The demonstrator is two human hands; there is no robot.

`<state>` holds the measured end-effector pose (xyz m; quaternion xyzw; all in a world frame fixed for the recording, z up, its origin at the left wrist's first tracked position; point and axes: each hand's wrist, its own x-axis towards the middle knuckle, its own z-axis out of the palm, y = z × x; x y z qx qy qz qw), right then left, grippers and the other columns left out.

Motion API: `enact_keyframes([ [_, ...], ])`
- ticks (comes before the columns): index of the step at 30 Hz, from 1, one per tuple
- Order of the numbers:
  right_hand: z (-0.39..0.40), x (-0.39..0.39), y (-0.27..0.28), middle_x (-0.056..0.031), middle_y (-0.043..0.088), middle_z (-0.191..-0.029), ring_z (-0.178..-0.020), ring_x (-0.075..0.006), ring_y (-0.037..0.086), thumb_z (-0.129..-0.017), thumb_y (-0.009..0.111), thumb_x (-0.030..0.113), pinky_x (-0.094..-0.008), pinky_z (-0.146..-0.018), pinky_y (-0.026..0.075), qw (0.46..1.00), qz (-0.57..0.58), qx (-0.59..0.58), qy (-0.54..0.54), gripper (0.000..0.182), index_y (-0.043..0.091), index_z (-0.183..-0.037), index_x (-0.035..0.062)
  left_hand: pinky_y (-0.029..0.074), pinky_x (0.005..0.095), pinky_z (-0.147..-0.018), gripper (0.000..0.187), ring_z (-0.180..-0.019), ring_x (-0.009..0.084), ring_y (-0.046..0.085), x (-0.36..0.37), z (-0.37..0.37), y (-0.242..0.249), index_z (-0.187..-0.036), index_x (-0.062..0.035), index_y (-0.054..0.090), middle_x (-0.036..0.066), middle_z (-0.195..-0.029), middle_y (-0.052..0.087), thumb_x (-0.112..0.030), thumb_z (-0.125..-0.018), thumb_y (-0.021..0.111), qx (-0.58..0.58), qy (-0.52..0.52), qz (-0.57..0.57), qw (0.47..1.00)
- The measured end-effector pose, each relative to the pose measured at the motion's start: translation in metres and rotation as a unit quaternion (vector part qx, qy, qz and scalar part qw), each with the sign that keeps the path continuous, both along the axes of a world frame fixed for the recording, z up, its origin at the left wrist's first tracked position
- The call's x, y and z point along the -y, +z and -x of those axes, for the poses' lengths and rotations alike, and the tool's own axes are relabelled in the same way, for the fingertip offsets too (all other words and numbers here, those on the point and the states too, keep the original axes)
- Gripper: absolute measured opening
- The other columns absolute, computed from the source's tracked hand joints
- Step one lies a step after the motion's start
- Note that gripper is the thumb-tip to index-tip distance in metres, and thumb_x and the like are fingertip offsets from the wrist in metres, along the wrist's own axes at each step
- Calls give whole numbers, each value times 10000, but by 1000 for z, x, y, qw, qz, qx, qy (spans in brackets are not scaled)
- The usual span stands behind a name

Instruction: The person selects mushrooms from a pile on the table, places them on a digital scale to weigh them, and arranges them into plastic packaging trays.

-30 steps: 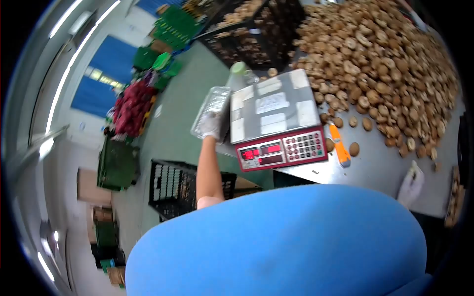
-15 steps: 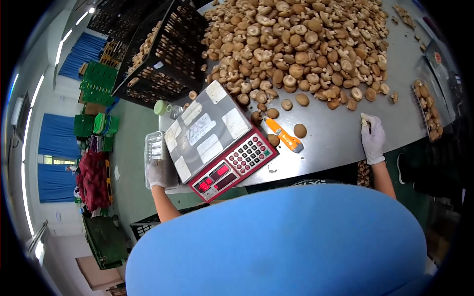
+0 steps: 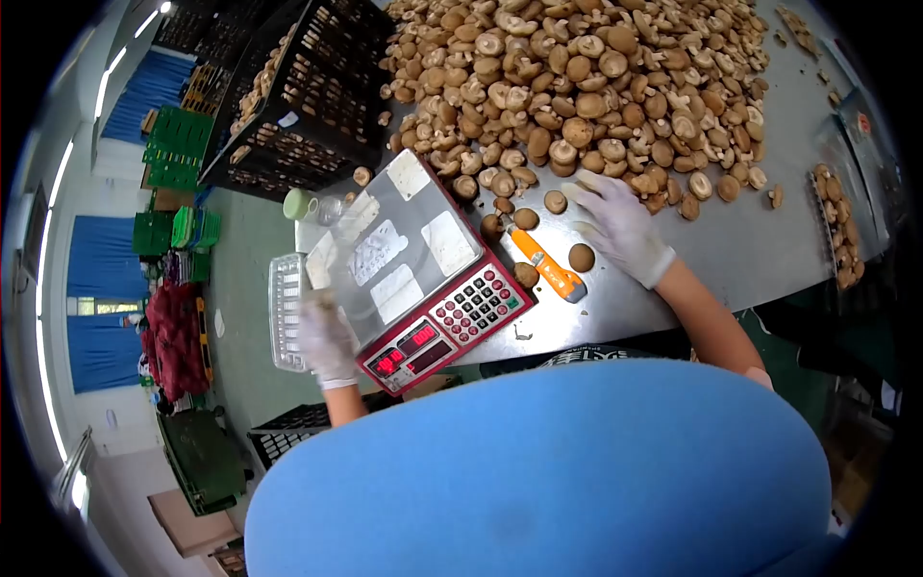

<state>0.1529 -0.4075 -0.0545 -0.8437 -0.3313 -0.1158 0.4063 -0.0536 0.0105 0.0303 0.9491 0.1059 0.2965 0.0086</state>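
Observation:
My left hand [image 3: 327,338], in a white glove, is between a clear plastic tray [image 3: 286,313] and the front left corner of a red digital scale [image 3: 447,332]. Motion smears its fingers, so what they hold, if anything, cannot be made out. My right hand [image 3: 623,229], also gloved, reaches over the metal table with fingers stretched toward the near edge of a large mushroom pile [image 3: 577,96]. Nothing shows in its grasp. Below its fingers lie a loose mushroom [image 3: 581,257] and an orange utility knife [image 3: 546,264].
A black crate [image 3: 298,106] holding mushrooms stands behind the scale. A pale green cup [image 3: 297,203] sits by the scale's back corner. At the right is a clear pack of mushrooms [image 3: 838,226]. A blue rounded surface [image 3: 538,462] covers the lower view.
My right hand has swung left and forward from the table's right side to the mushroom pile, its fingers now spread. My left hand has moved slightly right, off the tray toward the scale.

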Motion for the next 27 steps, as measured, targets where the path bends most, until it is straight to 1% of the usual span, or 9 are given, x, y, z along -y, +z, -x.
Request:
enact_keyframes([
  [2,-19,-27,-19,-116,627,-1284,-1198,-336,569,-856,735,153,-415,-1039,456,995,79,57,15,358,682,-1208,120,535,395,-676,171,-850,288,653,36,-6,-17,-964,-103,609,98,-1034,647,-101,-852,738,-82,9,-156,984],
  [5,-41,-45,-17,-81,649,-1221,-1171,-321,581,-825,762,181,-434,-1014,469,979,179,-47,89,377,676,-1188,131,566,371,-734,307,-916,308,668,73,-10,-10,-1146,-79,641,138,-1129,646,-95,-866,765,-26,-72,-60,995],
  [9,-51,-58,-37,-26,674,-1039,-1026,-294,644,-902,681,249,-455,-820,558,995,93,-33,28,203,669,-1092,176,562,337,-831,438,-995,304,660,93,12,-16,-1260,-91,642,155,-1203,616,15,-847,745,33,-35,3,999],
  [12,-53,-80,-6,-91,637,-1146,-1035,-328,645,-922,647,257,-453,-757,582,996,77,2,43,290,631,-1200,180,541,284,-889,602,-1130,251,615,92,21,-34,-1331,-111,633,135,-1315,549,185,-807,656,103,-25,59,993],
  [15,-61,-108,-11,-155,557,-1307,-1064,-352,641,-944,602,254,-444,-782,589,985,164,42,41,377,579,-1317,202,541,286,-895,611,-1129,250,616,93,26,-46,-1331,-114,637,144,-1321,539,192,-803,659,109,-28,106,988],
  [21,-73,-124,-34,-106,624,-1080,-1031,-290,661,-945,606,217,-389,-763,589,985,112,24,130,372,593,-1317,215,543,316,-848,498,-1075,274,648,94,29,-49,-1338,-127,634,145,-1262,601,36,-873,709,78,-23,22,996],
  [24,-74,-119,-34,-77,664,-1181,-959,-214,688,-883,693,143,-317,-794,578,992,54,-25,111,477,627,-1354,188,541,361,-890,491,-1119,292,639,80,40,-75,-1359,-131,614,152,-1248,610,-18,-892,712,108,23,311,944],
  [26,-71,-120,-29,-85,677,-1156,-863,-215,700,-879,700,142,-310,-783,580,989,-75,-64,115,448,647,-1324,151,526,409,-939,497,-1136,275,630,91,22,-41,-1394,-146,579,122,-1235,627,-84,-917,709,66,-3,2,998],
  [27,-68,-122,-14,-85,677,-1156,-863,-215,700,-879,700,142,-310,-783,580,988,-75,-63,115,448,647,-1324,151,526,409,-939,497,-1136,275,630,91,16,-35,-1394,-146,579,122,-1235,627,-84,-917,709,66,-3,2,998],
])
